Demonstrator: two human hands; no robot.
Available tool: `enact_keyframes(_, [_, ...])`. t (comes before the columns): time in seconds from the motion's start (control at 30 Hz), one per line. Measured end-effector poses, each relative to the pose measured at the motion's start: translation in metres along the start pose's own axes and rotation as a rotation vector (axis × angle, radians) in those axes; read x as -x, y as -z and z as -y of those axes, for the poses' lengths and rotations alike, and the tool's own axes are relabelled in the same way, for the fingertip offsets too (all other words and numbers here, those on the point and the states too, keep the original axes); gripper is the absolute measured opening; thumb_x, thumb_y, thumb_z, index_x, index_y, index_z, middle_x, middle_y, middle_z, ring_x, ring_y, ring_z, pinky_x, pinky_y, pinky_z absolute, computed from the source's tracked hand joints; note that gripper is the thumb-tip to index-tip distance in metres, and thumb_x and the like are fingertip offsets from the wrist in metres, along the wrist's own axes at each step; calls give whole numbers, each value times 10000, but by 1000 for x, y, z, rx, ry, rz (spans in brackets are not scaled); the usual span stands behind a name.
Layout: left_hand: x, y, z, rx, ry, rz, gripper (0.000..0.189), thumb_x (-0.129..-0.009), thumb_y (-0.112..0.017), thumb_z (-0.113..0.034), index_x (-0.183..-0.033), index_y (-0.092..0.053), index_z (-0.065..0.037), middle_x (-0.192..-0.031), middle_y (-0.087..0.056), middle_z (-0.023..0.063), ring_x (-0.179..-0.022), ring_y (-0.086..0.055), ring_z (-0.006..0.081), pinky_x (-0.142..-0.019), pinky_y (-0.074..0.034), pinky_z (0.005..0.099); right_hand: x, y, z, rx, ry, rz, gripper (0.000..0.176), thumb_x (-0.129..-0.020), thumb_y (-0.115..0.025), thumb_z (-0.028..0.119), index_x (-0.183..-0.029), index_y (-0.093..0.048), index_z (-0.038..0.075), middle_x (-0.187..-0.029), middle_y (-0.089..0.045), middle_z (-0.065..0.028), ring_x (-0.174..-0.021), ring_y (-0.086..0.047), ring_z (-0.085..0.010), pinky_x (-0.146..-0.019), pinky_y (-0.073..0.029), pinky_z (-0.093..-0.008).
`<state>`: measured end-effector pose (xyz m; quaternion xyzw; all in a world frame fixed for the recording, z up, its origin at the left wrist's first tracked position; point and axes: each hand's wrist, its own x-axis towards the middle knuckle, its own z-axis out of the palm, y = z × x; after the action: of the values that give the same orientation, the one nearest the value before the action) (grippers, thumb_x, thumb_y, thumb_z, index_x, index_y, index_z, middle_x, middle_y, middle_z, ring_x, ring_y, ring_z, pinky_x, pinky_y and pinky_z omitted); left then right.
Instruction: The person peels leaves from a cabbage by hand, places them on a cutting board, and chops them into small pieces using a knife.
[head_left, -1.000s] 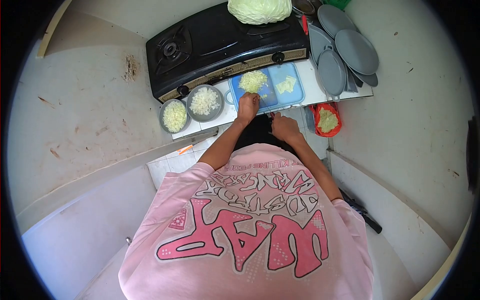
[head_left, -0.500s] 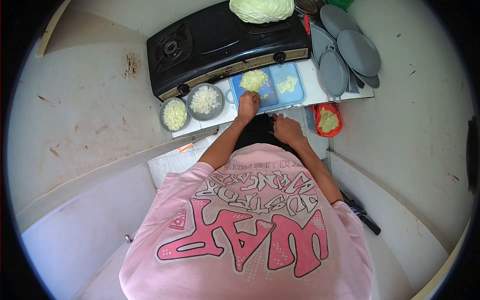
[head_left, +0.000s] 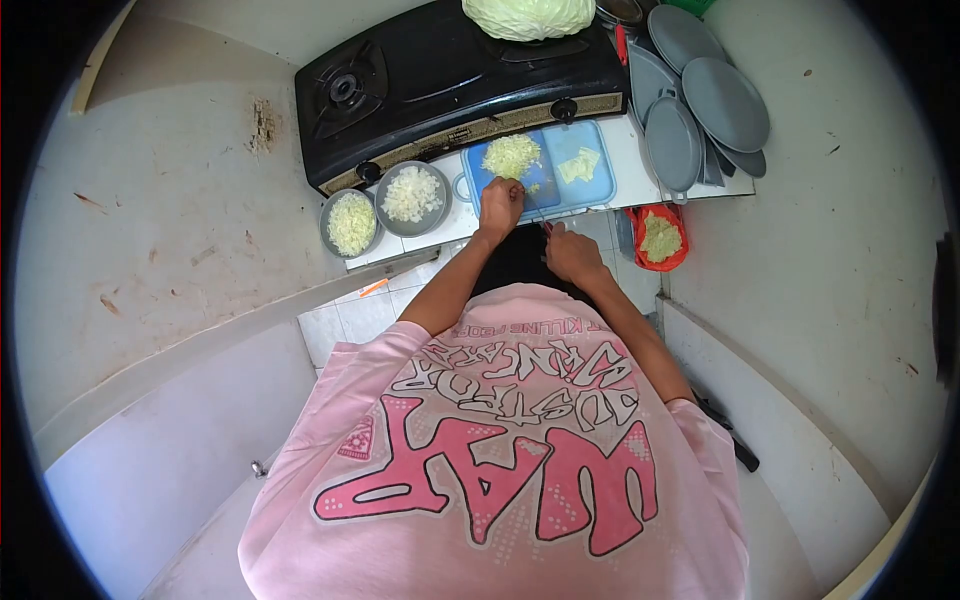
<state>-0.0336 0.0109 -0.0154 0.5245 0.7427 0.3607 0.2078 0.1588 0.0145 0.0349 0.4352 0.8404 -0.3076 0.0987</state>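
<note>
My left hand is closed, its bunched fingertips pressed down on cabbage at the blue cutting board; the piece itself is mostly hidden under the fingers. A heap of shredded cabbage lies just beyond those fingertips, with small bits beside them. Wrapped round the red handle of a knife, my right hand is at the board's near edge; the thin blade points toward the left hand and is hard to make out. Flat pale cabbage pieces rest on the light-blue right part of the board.
Left of the board stand a bowl of chopped white pieces and a bowl of shredded cabbage. Behind is a black gas stove bearing a cabbage head. Grey plates are stacked right; a red bag hangs below the counter.
The view has shifted slightly. Both hands keep nearly the same places, the left still pressing on the board and the right still gripping the knife.
</note>
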Motion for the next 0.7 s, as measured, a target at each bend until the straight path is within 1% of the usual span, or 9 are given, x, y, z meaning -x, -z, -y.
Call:
enact_keyframes(0.1, [-2,2,-2,-12,-4,6,70,-823,-697,5,-870,-745,24,-823,-682,207,-750,-700,322,-700,-568,388,-4,3,2,17,11,2,339,-957,-554,249,-1059,-563,-75,-874,-723,-272,-809,-725,-441,-752,-576,-538])
enact_keyframes(0.2, [0,1,-1,35,23,-8,74,-827,-690,0,-872,-742,26,-816,-683,212,-746,-701,324,-703,-569,388,4,12,-1,-6,-17,-12,346,-956,-556,257,-1061,-564,-73,-857,-718,-277,-796,-723,-444,-748,-576,-539])
enact_keyframes(0.33, [1,-2,3,77,52,-37,83,-827,-677,4,-873,-742,27,-821,-687,215,-744,-703,326,-714,-569,386,12,7,-7,-24,-15,-36,344,-963,-542,248,-1067,-562,-79,-825,-710,-281,-765,-715,-453,-725,-575,-542])
enact_keyframes(0.53, [-1,1,2,51,31,8,95,-829,-667,6,-876,-748,23,-822,-687,217,-741,-703,323,-714,-564,383,14,9,-6,-11,23,-22,343,-972,-528,230,-1085,-545,-94,-807,-708,-272,-748,-711,-454,-705,-573,-543])
enact_keyframes(0.63, [-1,2,5,16,26,36,128,-857,-663,-53,-918,-758,8,-858,-710,212,-759,-719,310,-730,-573,387,6,-1,-10,20,36,-18,328,-966,-540,230,-1075,-539,-79,-800,-709,-264,-746,-715,-445,-694,-574,-538])
enact_keyframes(0.7, [-1,-1,6,-1,34,20,122,-857,-668,-50,-917,-756,10,-851,-708,209,-756,-718,306,-726,-571,381,-1,-6,-12,42,42,-19,313,-959,-549,231,-1062,-537,-65,-795,-709,-258,-743,-717,-438,-684,-575,-535])
